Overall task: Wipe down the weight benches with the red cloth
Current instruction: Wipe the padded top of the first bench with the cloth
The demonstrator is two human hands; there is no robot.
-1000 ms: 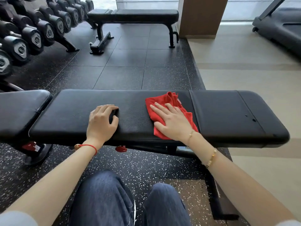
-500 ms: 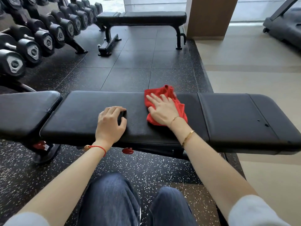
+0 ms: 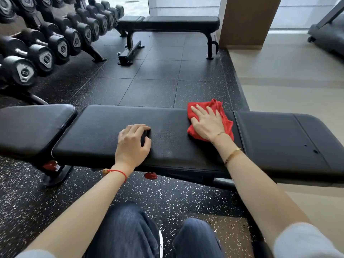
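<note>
On the black bench, right hand presses red cloth flat; left hand rests loosely curled.

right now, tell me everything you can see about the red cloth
The red cloth looks like soft, crumpled fabric, bunched rather than folded flat. It lies on the far side of the long black padded bench pad, just left of the seam to the next pad. The right hand presses on it with straight, spread fingers, covering its middle; red edges show all around the hand. The left hand rests on the pad, apart from it.
</note>
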